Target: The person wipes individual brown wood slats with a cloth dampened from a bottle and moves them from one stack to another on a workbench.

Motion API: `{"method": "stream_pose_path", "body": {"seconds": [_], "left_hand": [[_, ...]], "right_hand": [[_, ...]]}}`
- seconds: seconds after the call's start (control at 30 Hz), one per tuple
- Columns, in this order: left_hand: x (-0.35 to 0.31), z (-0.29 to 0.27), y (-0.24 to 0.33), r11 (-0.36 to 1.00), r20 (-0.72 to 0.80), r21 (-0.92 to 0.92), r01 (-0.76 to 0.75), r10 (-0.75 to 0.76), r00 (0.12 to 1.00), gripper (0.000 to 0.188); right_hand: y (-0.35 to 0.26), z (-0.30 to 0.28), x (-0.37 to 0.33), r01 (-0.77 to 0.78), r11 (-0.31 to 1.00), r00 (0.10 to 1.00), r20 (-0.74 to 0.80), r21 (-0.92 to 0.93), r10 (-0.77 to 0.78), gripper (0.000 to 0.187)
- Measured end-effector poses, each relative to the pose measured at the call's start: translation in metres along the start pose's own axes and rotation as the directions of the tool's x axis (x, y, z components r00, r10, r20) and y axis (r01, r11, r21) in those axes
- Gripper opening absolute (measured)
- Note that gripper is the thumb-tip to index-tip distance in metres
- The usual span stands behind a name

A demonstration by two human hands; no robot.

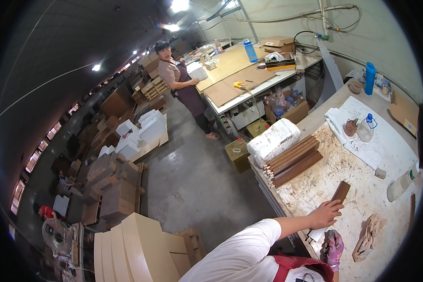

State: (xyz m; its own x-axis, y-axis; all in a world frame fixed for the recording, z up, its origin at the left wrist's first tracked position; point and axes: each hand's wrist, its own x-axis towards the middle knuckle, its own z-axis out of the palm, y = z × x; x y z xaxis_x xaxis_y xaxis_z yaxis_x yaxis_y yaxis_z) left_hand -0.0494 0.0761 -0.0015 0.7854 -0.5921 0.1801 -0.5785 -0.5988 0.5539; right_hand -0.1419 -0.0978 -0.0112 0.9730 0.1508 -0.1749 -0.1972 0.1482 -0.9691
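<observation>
My bare left hand (326, 215) is closed over a brown wood-coloured strip (341, 191) lying slantwise on the worn worktable (296, 195). The strip's far end sticks out past my fingers. In a pink and grey glove, my right hand (334, 246) is curled close by at the table's near edge. What it grips, if anything, is hidden. A pale, striped piece (317, 233) shows between the two hands. To the right of the glove lies a crumpled tan cloth (369, 237).
Stacked brown strips (296, 162) and a white wrapped bundle (274, 141) occupy the table's far left corner. A white cloth (357, 134) carries a clear jug (366, 128); a clear bottle (399, 187) lies at right. A co-worker (185, 84) stands by another table. Cardboard panels (131, 244) stand left.
</observation>
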Motion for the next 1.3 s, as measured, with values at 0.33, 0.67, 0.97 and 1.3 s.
{"method": "stream_pose_path", "body": {"seconds": [0.33,0.67,0.97,1.3], "left_hand": [[0.0,0.005,-0.004,0.999,-0.041,0.024,-0.027,0.028,0.999,0.034],[0.0,0.003,-0.002,1.0,-0.03,0.028,-0.015,0.015,0.999,0.033],[0.001,0.005,-0.003,0.999,-0.018,0.038,-0.008,0.008,1.0,0.034],[0.001,0.008,-0.005,0.998,-0.039,0.058,-0.022,0.024,0.999,0.034]], "right_hand": [[0.014,-0.007,0.004,0.05,0.998,0.998,0.021,0.045,-0.051,0.041],[0.008,-0.004,0.002,0.07,0.998,0.997,0.018,-0.005,-0.07,0.044],[0.001,-0.001,0.0,0.061,0.997,0.998,-0.001,-0.041,-0.061,0.05],[0.01,-0.006,0.002,0.082,0.991,0.997,0.0,-0.105,-0.083,0.046]]}}
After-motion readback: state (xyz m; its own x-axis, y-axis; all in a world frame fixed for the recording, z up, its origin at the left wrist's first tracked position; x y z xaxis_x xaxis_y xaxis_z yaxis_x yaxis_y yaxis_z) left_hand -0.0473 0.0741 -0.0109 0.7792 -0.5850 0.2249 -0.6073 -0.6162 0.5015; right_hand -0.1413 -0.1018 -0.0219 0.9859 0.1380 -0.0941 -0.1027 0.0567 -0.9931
